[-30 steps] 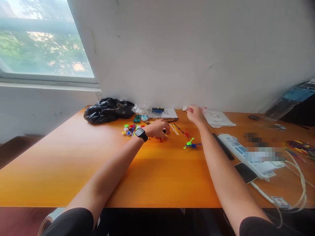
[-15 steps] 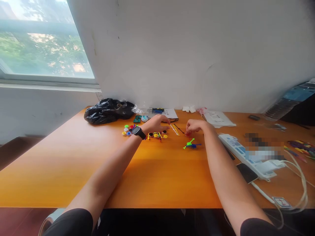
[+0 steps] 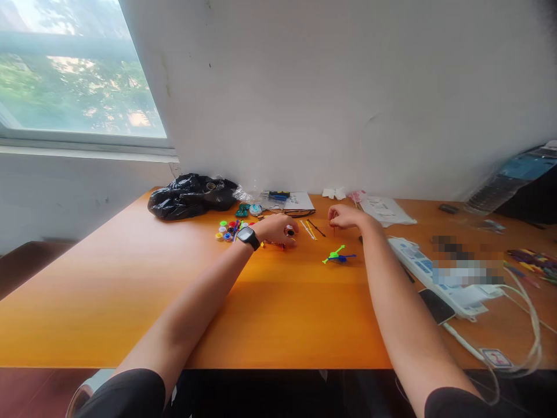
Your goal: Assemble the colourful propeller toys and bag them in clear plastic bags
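My left hand (image 3: 278,228), with a black watch on its wrist, is low over a cluster of small coloured plastic pieces. Its fingers are curved but apart around a round black piece (image 3: 290,232); a firm grip on it does not show. Several round coloured caps (image 3: 224,230) lie left of the wrist. Fingertips of my right hand (image 3: 346,217) are pinched on a thin red stick (image 3: 334,230), held upright at the table. Between the hands lie white sticks (image 3: 306,230) and a dark stick (image 3: 319,230). A green and blue toy piece (image 3: 337,256) sits nearer me.
A black plastic bag (image 3: 187,197) lies at the back left. Behind the hands are screwdrivers (image 3: 278,195) and paper (image 3: 300,201). To the right are a white packet (image 3: 387,210), a power strip (image 3: 418,264) with cables, a phone (image 3: 437,306) and a large bottle (image 3: 500,180).
My left hand has come down and closer to me, from above the white sticks onto the coloured pieces. My right hand has lifted slightly, and the red stick now shows beneath its fingers.
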The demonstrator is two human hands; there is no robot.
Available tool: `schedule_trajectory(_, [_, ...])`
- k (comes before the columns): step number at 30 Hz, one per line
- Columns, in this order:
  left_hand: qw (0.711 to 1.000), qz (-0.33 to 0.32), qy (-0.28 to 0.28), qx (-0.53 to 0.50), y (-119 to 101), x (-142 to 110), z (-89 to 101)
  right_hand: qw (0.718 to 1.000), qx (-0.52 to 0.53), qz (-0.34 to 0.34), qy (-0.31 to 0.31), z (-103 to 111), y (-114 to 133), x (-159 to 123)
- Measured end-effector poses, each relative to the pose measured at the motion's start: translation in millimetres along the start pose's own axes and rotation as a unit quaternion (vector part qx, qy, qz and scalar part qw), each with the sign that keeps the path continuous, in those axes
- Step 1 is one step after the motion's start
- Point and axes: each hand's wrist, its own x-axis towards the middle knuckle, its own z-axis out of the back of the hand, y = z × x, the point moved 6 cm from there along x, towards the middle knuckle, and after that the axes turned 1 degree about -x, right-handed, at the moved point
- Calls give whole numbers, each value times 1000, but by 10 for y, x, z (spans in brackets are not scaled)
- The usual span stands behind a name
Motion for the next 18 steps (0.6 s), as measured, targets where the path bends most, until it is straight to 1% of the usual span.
schedule_trajectory(2, [1000,6,1,-8,18,-10,-2,999,11,11,-48,83,17,-5])
schedule_trajectory(5, [1000,10,-4,-18,33,-25,14,995,42,31,-84,145,86,-47])
schedule_trajectory(9, [1000,7,-4,-21,20,-35,34,988,95,68,-98,186,263,-168])
schedule_trajectory(13, [1000,-11,-15,-14,-21,-32,51,978,148,103,-106,211,434,-272])
schedule_trajectory(18, [1000,-9,-9,5,1,-31,29,965,190,141,-111,200,527,-268])
